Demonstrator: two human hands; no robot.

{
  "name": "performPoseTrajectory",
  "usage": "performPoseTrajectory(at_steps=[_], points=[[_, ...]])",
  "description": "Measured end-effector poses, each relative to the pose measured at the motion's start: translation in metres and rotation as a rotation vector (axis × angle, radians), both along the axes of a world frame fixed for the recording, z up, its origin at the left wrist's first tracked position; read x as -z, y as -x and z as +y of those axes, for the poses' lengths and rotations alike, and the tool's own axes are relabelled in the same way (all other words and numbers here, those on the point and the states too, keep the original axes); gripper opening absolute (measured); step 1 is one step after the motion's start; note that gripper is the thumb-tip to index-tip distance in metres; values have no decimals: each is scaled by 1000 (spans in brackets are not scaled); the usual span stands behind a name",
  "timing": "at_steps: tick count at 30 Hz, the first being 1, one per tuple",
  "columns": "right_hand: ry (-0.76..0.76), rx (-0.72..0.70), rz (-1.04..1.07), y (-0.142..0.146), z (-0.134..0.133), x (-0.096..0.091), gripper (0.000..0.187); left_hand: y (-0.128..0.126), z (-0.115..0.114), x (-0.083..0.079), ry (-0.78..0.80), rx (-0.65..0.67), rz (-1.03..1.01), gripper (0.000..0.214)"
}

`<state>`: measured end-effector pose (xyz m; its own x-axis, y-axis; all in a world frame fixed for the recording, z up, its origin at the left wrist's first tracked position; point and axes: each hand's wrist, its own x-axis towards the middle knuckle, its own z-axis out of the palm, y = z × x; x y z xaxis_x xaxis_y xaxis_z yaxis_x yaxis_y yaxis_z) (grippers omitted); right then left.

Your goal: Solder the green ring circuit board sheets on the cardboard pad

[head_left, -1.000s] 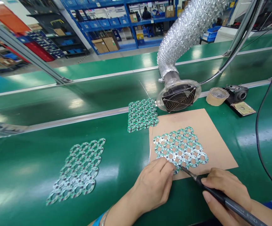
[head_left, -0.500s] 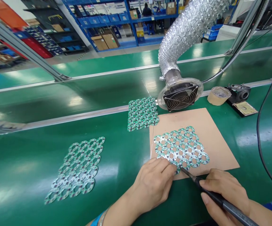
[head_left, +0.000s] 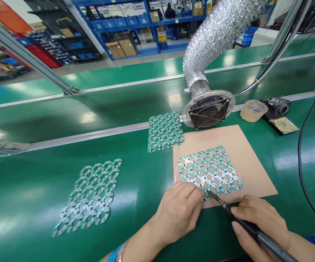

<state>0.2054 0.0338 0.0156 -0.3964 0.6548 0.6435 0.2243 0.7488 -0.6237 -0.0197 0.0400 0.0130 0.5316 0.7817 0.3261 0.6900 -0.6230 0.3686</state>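
Note:
A green panel of ring-shaped circuit boards lies on a brown card mat. My left hand rests at the panel's near left corner, fingers curled and pressed together; a thin wire seems to run from them, but I cannot make it out. My right hand grips a black soldering iron like a pen. The iron's tip touches the panel's near edge, just beside my left fingertips.
Two more board panels lie on the green bench: one at the left, a stack behind the mat. A fume fan on a foil duct stands behind the mat, with a tape roll and iron stand to its right. A black cable hangs at right.
The iron's tip has crept slightly left along the panel's near edge toward my left fingertips. Both hands otherwise hold their places.

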Motion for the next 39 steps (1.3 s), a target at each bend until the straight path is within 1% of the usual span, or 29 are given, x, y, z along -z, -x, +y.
performPoseTrajectory(at_steps=[5,17,21,24,28,30,32,36,39], points=[[-11,2,-33,-2,-2,6,36,1,1,3,-9,-19,17,14],[-7,-15,-40,-1,-1,6,32,-7,1,3,-87,-31,85,16],[-3,-17,-28,-2,0,3,34,-6,1,3,-10,-27,26,17],[-5,-4,15,-3,-1,0,35,0,0,-5,87,-27,3,25],[18,-9,34,-2,-3,-5,35,10,-3,-22,216,14,135,38],[17,-7,27,0,-4,-7,33,13,-4,-27,248,11,176,43],[14,4,13,2,-3,-9,32,14,-4,-27,256,-9,173,41],[21,48,-26,5,-1,-12,28,14,-1,-22,254,-34,124,25],[-10,68,-48,7,-2,-11,27,15,1,-20,276,-40,89,16]])
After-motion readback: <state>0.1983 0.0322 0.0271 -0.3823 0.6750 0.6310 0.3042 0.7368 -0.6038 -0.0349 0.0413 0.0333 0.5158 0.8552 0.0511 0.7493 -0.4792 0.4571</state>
